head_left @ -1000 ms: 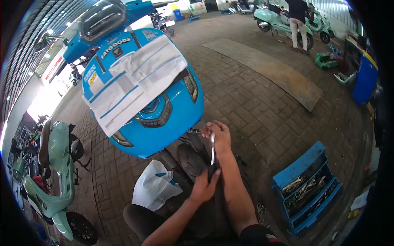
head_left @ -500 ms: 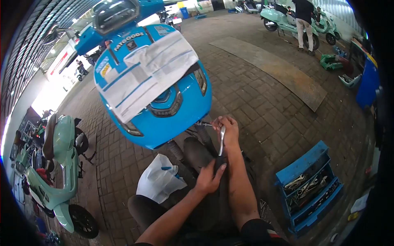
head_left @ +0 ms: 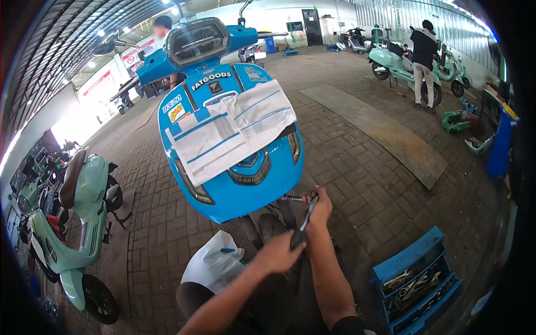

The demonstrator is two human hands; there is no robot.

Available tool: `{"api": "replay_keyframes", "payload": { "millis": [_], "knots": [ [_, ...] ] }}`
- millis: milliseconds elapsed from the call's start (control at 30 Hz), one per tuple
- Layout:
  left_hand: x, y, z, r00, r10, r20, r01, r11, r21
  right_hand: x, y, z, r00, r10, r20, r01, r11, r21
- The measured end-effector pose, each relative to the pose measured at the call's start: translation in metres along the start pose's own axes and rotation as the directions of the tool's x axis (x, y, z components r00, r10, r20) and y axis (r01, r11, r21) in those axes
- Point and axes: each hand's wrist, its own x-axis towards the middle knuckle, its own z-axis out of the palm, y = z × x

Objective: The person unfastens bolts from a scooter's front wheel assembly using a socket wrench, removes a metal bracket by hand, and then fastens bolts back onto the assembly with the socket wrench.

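Note:
A ratchet wrench [head_left: 305, 219] with a dark handle and a metal extension reaches the underside of a blue scooter [head_left: 251, 196]. My left hand [head_left: 278, 252] is closed round the handle, slightly blurred. My right hand [head_left: 320, 207] grips the ratchet's head end, where the extension joins it, just right of the scooter's lower edge. The extension's tip is hidden behind the blue panel. Sheets of printed paper [head_left: 234, 131] lie over the scooter's front. Below it, the dark front tyre [head_left: 271, 224] shows between my hands and a white bag [head_left: 209, 262].
An open blue toolbox [head_left: 413, 279] with several wrenches stands at the lower right. A metal plate [head_left: 379, 131] lies on the brick floor. Green scooters [head_left: 72, 245] stand at left and back right. One person [head_left: 424, 61] stands far right, another [head_left: 162, 30] behind the blue scooter.
The view has tilted up, so the blue scooter sits further right and lower. My left hand has swung the ratchet handle upward. Both hands keep hold of the tool.

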Motion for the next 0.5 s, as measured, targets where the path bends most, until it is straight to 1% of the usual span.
{"api": "replay_keyframes", "payload": {
  "millis": [33, 100, 133, 167, 200, 233, 267, 300, 333, 367, 433, 467, 500],
  "knots": [
    [-0.01, -0.011, 0.023, 0.992, 0.006, -0.126, -0.005, 1.0, 0.008, -0.001, 0.004, -0.004, 1.0, -0.006, 0.003, 0.006, 1.0, 0.0],
    [-0.023, -0.015, 0.034, 0.993, -0.079, -0.088, 0.075, 0.996, -0.041, -0.005, 0.009, -0.017, 0.979, -0.113, 0.172, 0.113, 0.994, 0.006],
    [-0.023, -0.008, 0.033, 0.993, -0.085, -0.08, 0.081, 0.995, -0.053, -0.01, 0.002, -0.014, 0.978, -0.1, 0.183, 0.103, 0.995, -0.007],
    [-0.022, 0.002, 0.029, 0.988, -0.141, -0.056, 0.134, 0.985, -0.11, -0.007, 0.003, -0.019, 0.98, -0.088, 0.179, 0.093, 0.995, -0.021],
    [-0.021, 0.008, 0.028, 0.981, -0.194, -0.034, 0.186, 0.969, -0.161, -0.003, 0.005, -0.023, 0.973, -0.084, 0.214, 0.089, 0.996, -0.014],
    [-0.021, -0.002, 0.048, 0.98, -0.197, -0.041, 0.188, 0.968, -0.165, 0.002, 0.005, -0.024, 0.963, -0.086, 0.257, 0.09, 0.996, -0.001],
    [-0.019, -0.021, 0.085, 0.967, -0.124, -0.221, 0.096, 0.987, -0.131, 0.004, 0.002, -0.023, 0.96, -0.089, 0.266, 0.093, 0.996, -0.001],
    [-0.015, -0.032, 0.114, 0.921, -0.034, -0.387, 0.003, 0.997, -0.079, 0.005, -0.003, -0.025, 0.928, -0.068, 0.367, 0.092, 0.995, -0.048],
    [-0.009, -0.032, 0.127, 0.935, -0.09, -0.342, 0.044, 0.989, -0.141, 0.006, -0.008, -0.03, 0.888, -0.045, 0.458, 0.099, 0.991, -0.095],
    [-0.008, -0.031, 0.138, 0.934, -0.083, -0.346, 0.033, 0.989, -0.146, 0.01, -0.009, -0.037, 0.885, -0.052, 0.463, 0.109, 0.989, -0.098],
    [0.001, -0.024, 0.138, 0.952, -0.187, -0.243, 0.127, 0.962, -0.244, 0.022, -0.01, -0.04, 0.798, -0.031, 0.602, 0.152, 0.977, -0.152],
    [0.0, -0.022, 0.135, 0.959, -0.227, -0.168, 0.187, 0.956, -0.227, 0.025, -0.007, -0.041, 0.795, -0.039, 0.605, 0.155, 0.978, -0.14],
    [-0.004, -0.025, 0.129, 0.959, -0.228, -0.171, 0.188, 0.957, -0.219, 0.021, -0.006, -0.04, 0.819, -0.034, 0.572, 0.139, 0.98, -0.14]
  ]
}}
